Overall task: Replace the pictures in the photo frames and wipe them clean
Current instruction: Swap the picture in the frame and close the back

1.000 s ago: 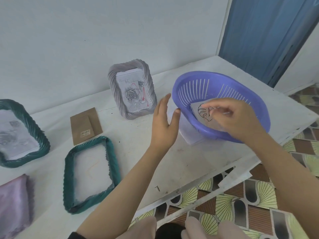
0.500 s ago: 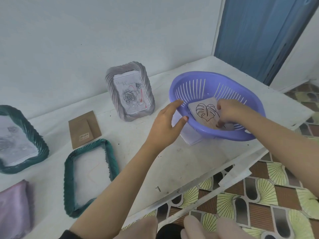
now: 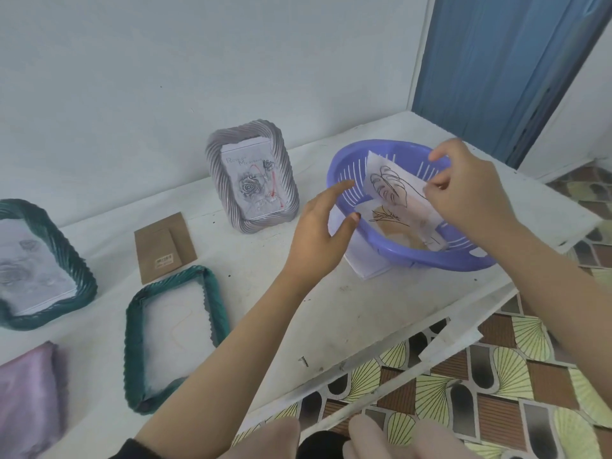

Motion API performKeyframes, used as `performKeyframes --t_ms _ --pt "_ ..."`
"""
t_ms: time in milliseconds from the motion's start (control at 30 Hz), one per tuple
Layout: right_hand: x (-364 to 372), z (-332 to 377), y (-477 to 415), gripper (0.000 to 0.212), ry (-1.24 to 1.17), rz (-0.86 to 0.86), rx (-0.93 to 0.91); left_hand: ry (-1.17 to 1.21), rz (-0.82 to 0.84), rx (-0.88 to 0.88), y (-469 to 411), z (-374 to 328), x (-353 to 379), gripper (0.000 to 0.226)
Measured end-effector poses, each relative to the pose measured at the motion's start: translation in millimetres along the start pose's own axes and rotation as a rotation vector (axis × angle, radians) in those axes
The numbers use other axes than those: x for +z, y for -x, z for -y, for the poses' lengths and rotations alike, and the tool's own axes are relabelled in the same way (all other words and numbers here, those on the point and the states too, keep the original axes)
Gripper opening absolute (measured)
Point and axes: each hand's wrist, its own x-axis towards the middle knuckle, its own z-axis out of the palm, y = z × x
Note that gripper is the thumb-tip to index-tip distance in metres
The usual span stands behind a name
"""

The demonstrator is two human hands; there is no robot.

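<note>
My right hand (image 3: 463, 190) pinches a white leaf-drawing picture (image 3: 394, 190) and holds it tilted up inside the purple slotted basket (image 3: 440, 256). Another picture with a thin plant drawing (image 3: 387, 220) lies on the basket's floor. My left hand (image 3: 318, 230) is open at the basket's left rim, thumb on the rim and fingers spread. An empty green frame (image 3: 132, 356) lies flat at the front left. A grey frame (image 3: 251, 180) with a rose picture stands against the wall. A second green frame (image 3: 82, 279) with a picture leans at the far left.
A brown frame backing board (image 3: 164, 246) lies between the frames. A pink cloth (image 3: 26, 399) sits at the front left corner. White papers (image 3: 367, 266) lie under the basket. The white table's front edge (image 3: 397, 329) runs diagonally above a patterned floor.
My right hand has lifted the leaf picture up out of the basket's bottom, uncovering the picture beneath. My left hand has let go of the rim's top and opened beside it.
</note>
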Motion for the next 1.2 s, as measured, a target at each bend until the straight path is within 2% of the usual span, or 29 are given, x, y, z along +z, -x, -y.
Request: performKeyframes --t_ms 67,133,233,333,433,567,633,700,867,1000,1067,1200 --pt "-3 20 13 0.03 -0.082 -0.034 -0.092 0.158 -0.011 -0.026 0 -16 -6 0.035" --pt "-3 38 28 0.03 -0.122 -0.039 -0.186 0.34 -0.002 -0.136 2 -35 -15 0.032" --pt "4 58 53 0.029 -0.139 0.025 -0.306 0.475 -0.049 -0.279 10 -50 -28 0.027" --pt "15 73 75 0.029 -0.18 0.061 -0.36 0.47 -0.14 -0.326 23 -51 -43 0.036" --pt "28 86 90 0.037 -0.291 0.145 -0.349 0.433 -0.24 -0.347 37 -38 -59 0.033" --pt "50 98 102 0.034 -0.361 0.187 -0.327 0.412 -0.248 -0.36 64 -17 -90 0.031" --pt "60 104 106 0.025 -0.451 0.267 -0.219 0.43 -0.224 -0.378 80 -7 -110 0.03" --pt "68 115 111 0.02 -0.587 0.417 -0.064 0.415 -0.206 -0.408 96 3 -130 0.032" --pt "94 149 131 0.017 -0.781 0.645 0.051 0.423 -0.244 -0.441 133 20 -170 0.033" --pt "114 172 145 0.021 -0.954 0.682 0.283 0.432 -0.295 -0.492 153 29 -192 0.029" --pt "123 178 148 0.021 -0.936 0.677 0.284 0.37 -0.337 -0.522 160 37 -200 0.026" --pt "140 191 150 0.018 -0.864 0.658 0.276 0.078 -0.433 -0.547 171 54 -209 0.022"
